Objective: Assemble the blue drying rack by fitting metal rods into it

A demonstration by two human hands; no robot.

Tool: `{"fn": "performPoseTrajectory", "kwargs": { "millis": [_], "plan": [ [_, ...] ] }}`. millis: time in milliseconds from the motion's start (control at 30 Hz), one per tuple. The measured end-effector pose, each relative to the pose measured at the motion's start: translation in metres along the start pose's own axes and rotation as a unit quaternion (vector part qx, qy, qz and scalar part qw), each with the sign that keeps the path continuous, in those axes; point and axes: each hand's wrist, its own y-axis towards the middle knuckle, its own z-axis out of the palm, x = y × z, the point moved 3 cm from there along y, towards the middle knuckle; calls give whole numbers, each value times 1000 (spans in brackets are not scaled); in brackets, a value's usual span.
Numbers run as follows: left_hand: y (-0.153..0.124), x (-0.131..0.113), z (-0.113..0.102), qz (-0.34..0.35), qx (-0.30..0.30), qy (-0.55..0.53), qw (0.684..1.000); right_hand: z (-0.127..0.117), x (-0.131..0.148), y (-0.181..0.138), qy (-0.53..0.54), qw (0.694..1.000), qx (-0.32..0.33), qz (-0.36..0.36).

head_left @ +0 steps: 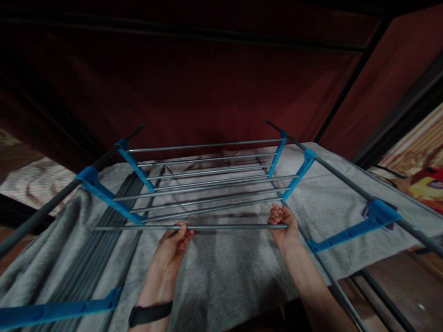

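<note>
Gripping a loose grey rod [224,226] between thumb and fingers, the person's left hand [176,237] is on the near side of the blue-and-grey rack [207,187], with a black wristband [151,314] below it on the forearm. The right hand [284,227] has its fingers curled, closed on the rod's right end. The rod lies nearly level, just in front of the rack's closest crossbars and apart from the far ones; its left end reaches over a bundle of rods [90,249] beneath the rack's left side. Nearer the person than the rack's crossbars, one blue bracket [346,234] hangs at the right and another blue arm [62,311] at the left. Grey cloth [221,265] spreads under the rack, and a dark red panel [207,87] stands behind it.
</note>
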Motion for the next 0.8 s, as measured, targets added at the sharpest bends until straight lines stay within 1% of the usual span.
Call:
{"fn": "performPoseTrajectory", "kwargs": {
  "millis": [67,167,333,433,500,567,633,700,733,800],
  "plan": [
    [-1,2,0,1,3,-7,1000,-2,4,-1,-26,998,-15,-61],
    [-1,5,0,2,4,-18,1000,-2,8,-3,-36,994,-13,-107],
    [0,13,1,3,15,-43,999,1,7,-7,-15,989,-32,-141],
    [0,16,2,1,11,-51,999,6,7,-7,-1,990,-35,-134],
    [0,16,3,0,18,-51,999,7,7,-7,14,996,-32,-88],
    [-1,14,3,0,34,-49,998,8,6,-6,54,998,-12,0],
    [-1,11,2,2,41,-48,998,11,5,-7,102,989,29,102],
    [-1,8,1,4,39,-48,998,14,7,-9,120,974,74,179],
    [-1,7,0,4,38,-47,998,15,8,-9,118,969,89,200],
    [0,6,-1,2,35,-45,998,16,11,-10,108,965,107,215]
  ]
}}
